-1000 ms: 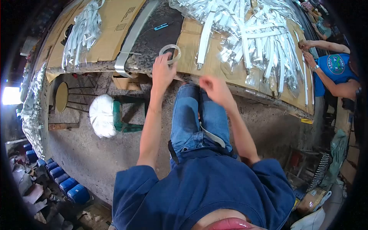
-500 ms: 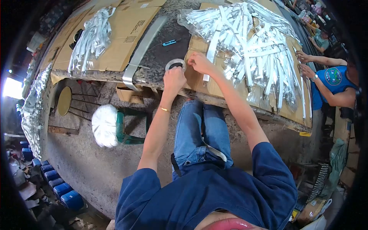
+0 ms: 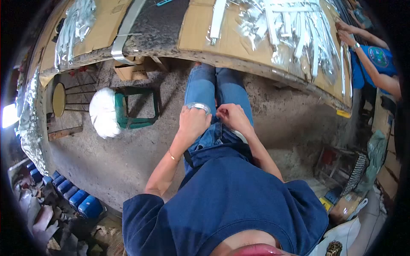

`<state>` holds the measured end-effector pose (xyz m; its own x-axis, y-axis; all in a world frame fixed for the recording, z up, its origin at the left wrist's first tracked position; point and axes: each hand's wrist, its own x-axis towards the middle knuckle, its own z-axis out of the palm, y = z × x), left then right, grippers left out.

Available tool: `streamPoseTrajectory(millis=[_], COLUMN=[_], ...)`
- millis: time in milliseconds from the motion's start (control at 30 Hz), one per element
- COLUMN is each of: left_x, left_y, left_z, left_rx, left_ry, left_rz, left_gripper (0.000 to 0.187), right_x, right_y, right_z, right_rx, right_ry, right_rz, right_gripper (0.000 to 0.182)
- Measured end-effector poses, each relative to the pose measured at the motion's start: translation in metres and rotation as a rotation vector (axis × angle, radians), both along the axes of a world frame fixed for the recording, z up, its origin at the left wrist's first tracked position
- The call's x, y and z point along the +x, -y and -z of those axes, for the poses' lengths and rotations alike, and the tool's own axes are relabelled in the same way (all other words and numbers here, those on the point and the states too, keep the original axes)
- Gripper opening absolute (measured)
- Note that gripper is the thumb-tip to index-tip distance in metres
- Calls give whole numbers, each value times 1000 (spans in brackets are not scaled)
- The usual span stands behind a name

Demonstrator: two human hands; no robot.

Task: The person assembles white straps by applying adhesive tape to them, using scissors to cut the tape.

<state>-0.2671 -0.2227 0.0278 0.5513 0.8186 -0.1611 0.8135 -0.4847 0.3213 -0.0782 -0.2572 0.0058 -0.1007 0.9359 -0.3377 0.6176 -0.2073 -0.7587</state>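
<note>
A roll of clear tape (image 3: 199,105) is held in my left hand (image 3: 194,122), whose fingers curl round it above my thighs. Close beside it on the right, my right hand (image 3: 234,117) has thumb and fingers pinched together; what is between them is too small to make out. Both hands are over my jeans, off the table. Beyond them, shiny silver strips (image 3: 294,27) in clear plastic lie on cardboard (image 3: 194,27) on the table. One wider strip (image 3: 218,19) lies apart from the pile.
The table's near edge (image 3: 252,67) runs across in front of my knees. A green stool (image 3: 136,124) with a white padded cover stands to the left. Blue containers (image 3: 90,206) line the lower left. At the right, a co-worker's hands (image 3: 345,32) touch the table's far side.
Both hands have drawn back from the table edge to above my lap, the tape roll moving with my left hand. The view has tilted down towards my body.
</note>
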Motion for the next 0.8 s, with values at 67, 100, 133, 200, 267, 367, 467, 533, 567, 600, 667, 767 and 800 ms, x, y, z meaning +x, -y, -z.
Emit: streamPoseTrajectory(millis=[67,100,133,200,267,367,467,533,567,600,667,767,800], left_x=[7,12,15,23,33,46,59,66,68,69,70,73,73], left_y=[-7,-14,-23,-54,-88,-115,-130,-136,-137,-138,-141,-144,-142], left_z=[11,18,28,21,7,1,19,18,17,21,29,41,43], left_rx=[-13,-22,27,10,-259,-444,-204,-76,-72,-62,-52,-33,-16], left_ry=[-5,-5,73,43,46,45,14,-47,-49,-78,-110,-147,-142], left_rz=[19,21,1,97,58,0,-4,-5,-5,-10,-13,3,-5], left_gripper=[33,34,34,37,38,42,46,50,50,48,47,41,36], right_x=[6,8,10,17,28,41,41,43,43,42,36,35,35], right_y=[4,-2,-15,-36,-57,-84,-100,-108,-111,-114,-118,-121,-122], right_z=[27,32,38,47,54,66,70,79,84,89,100,100,101], right_rx=[135,100,70,128,149,193,198,134,65,54,36,-27,-34], right_ry=[-145,-200,-255,-381,-412,-435,-487,-539,-588,-619,-598,-557,-541], right_rz=[105,154,200,227,243,264,447,461,474,507,559,582,584], right_gripper=[11,11,11,13,14,14,12,11,11,11,11,16,16])
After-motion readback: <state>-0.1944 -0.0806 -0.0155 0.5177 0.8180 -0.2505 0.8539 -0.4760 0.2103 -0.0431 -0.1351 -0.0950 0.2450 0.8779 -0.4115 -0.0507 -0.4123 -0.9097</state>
